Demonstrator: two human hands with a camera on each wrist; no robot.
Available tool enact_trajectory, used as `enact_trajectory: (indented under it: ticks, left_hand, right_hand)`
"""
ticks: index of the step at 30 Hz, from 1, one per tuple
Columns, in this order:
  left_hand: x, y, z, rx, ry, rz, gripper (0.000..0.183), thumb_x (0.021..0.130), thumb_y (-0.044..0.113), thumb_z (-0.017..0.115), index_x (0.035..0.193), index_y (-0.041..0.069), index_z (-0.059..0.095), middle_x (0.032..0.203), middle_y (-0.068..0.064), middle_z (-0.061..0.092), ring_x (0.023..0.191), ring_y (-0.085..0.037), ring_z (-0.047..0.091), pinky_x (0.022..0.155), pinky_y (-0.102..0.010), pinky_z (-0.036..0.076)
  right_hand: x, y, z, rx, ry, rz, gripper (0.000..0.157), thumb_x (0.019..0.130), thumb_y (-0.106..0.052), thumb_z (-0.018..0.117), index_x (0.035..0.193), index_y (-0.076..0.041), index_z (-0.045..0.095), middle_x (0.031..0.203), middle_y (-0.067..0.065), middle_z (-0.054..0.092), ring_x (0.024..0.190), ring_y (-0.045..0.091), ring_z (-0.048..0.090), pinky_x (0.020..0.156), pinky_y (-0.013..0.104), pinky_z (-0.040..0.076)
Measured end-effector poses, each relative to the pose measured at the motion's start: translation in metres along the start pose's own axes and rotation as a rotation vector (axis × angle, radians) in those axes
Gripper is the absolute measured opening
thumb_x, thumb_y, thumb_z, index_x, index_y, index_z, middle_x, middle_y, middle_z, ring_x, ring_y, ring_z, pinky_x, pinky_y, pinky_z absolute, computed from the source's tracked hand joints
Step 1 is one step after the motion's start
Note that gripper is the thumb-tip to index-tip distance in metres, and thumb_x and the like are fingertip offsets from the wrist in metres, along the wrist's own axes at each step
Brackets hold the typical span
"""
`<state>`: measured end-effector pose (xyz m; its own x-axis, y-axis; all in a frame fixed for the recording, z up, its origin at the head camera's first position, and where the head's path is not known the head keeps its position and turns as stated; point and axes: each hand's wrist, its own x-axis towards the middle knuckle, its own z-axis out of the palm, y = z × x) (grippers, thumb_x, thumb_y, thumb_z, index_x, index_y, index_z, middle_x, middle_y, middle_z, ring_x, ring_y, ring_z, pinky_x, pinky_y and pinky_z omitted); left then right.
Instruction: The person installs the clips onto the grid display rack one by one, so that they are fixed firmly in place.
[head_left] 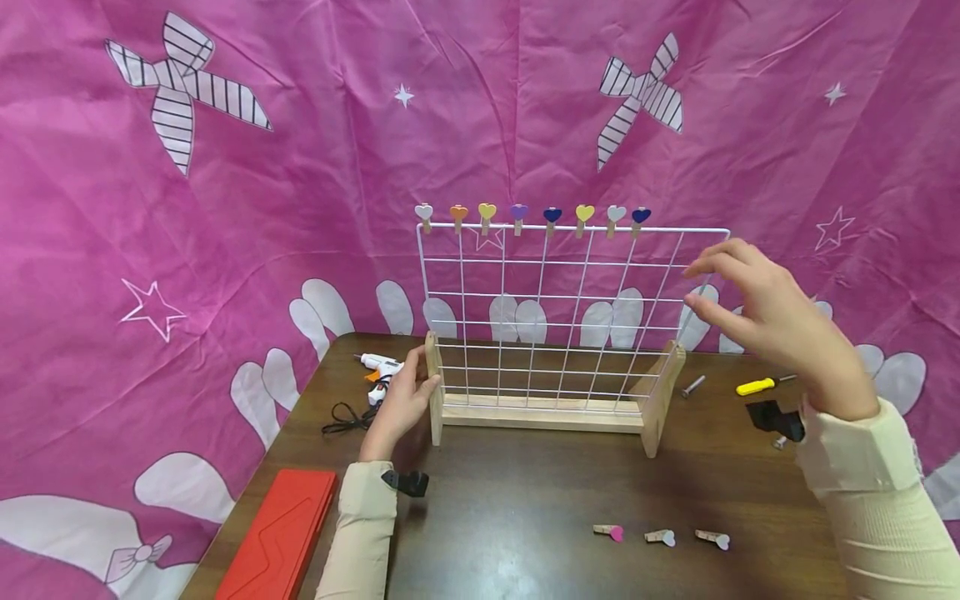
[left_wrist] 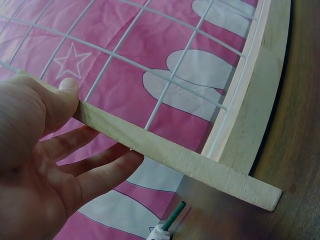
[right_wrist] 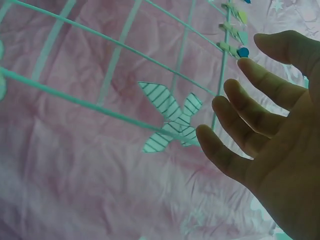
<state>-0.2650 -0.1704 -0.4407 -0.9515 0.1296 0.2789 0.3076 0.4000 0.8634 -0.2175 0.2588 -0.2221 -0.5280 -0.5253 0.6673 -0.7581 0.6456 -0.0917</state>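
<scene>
A white wire grid [head_left: 525,296] stands upright in a wooden stand [head_left: 540,417]. Several heart clothespins [head_left: 552,217] in white, orange, yellow, purple and dark blue sit along its top wire, leaving the right end of that wire bare. My left hand [head_left: 405,396] holds the stand's left wooden post [left_wrist: 150,145], thumb on one side and fingers on the other. Beside the grid's upper right corner, my right hand [head_left: 765,308] is raised with fingers spread and nothing in them; the right wrist view shows the fingers [right_wrist: 250,112] loosely bent near the side wire.
Three heart clothespins, one pink [head_left: 609,532] and two white [head_left: 662,537], lie at the table's front right. A glue gun [head_left: 378,364] with a black cord lies behind my left hand. A red case [head_left: 277,533] lies front left; a bolt [head_left: 693,387] and yellow screwdriver [head_left: 756,387] lie right.
</scene>
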Motion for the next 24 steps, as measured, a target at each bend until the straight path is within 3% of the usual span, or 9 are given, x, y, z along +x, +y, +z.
enact_trajectory:
  ticks: [3,7,13,19,21,24]
  left_hand:
    - [0.0,0.001,0.0,-0.001,0.002,-0.002,0.049,0.093,0.007,0.053,0.137,0.01,0.031,0.124,-0.024,0.051,0.111,-0.03,0.053,0.089,-0.044,0.046]
    - [0.001,0.0,0.0,-0.011,0.002,0.005,0.048,0.093,0.006,0.052,0.137,0.009,0.032,0.121,-0.026,0.053,0.108,-0.03,0.055,0.088,-0.044,0.048]
    - [0.001,0.0,0.001,-0.004,-0.003,-0.008,0.048,0.093,0.007,0.052,0.137,0.009,0.031,0.125,-0.023,0.051,0.112,-0.029,0.052,0.09,-0.044,0.046]
    - [0.003,0.001,0.001,0.009,0.0,0.013,0.049,0.093,0.009,0.053,0.137,0.009,0.031,0.123,-0.024,0.052,0.111,-0.031,0.053,0.089,-0.046,0.046]
    - [-0.001,0.012,-0.001,0.013,0.001,0.018,0.048,0.093,0.007,0.052,0.137,0.005,0.031,0.121,-0.026,0.052,0.11,-0.033,0.053,0.089,-0.047,0.046]
    - [-0.002,0.012,-0.002,0.017,0.004,0.014,0.048,0.094,0.007,0.052,0.137,0.005,0.031,0.12,-0.026,0.052,0.109,-0.033,0.053,0.088,-0.046,0.047]
  right_hand:
    - [-0.021,-0.001,0.005,0.001,-0.007,0.004,0.033,0.071,0.002,0.073,0.101,-0.008,0.064,0.102,0.001,0.055,0.088,0.003,0.046,0.065,0.012,0.036]
    - [-0.049,-0.001,0.011,0.027,-0.025,0.011,0.036,0.069,0.005,0.073,0.099,-0.011,0.064,0.099,-0.004,0.056,0.087,0.0,0.048,0.07,0.012,0.037]
    - [-0.099,0.003,0.021,0.018,-0.088,0.133,0.039,0.069,0.004,0.075,0.095,-0.022,0.062,0.094,-0.014,0.057,0.083,-0.004,0.054,0.073,0.008,0.039]
    - [-0.148,0.008,0.042,0.041,-0.111,0.189,0.04,0.069,0.004,0.075,0.092,-0.025,0.06,0.087,-0.016,0.058,0.078,-0.002,0.054,0.068,0.01,0.038]
    - [-0.163,0.008,0.049,0.055,-0.131,0.205,0.039,0.069,0.003,0.076,0.091,-0.026,0.059,0.085,-0.017,0.058,0.077,-0.002,0.054,0.068,0.01,0.038]
    - [-0.184,0.009,0.062,0.061,-0.162,0.205,0.04,0.067,0.001,0.077,0.089,-0.026,0.059,0.083,-0.018,0.056,0.074,-0.001,0.054,0.066,0.011,0.038]
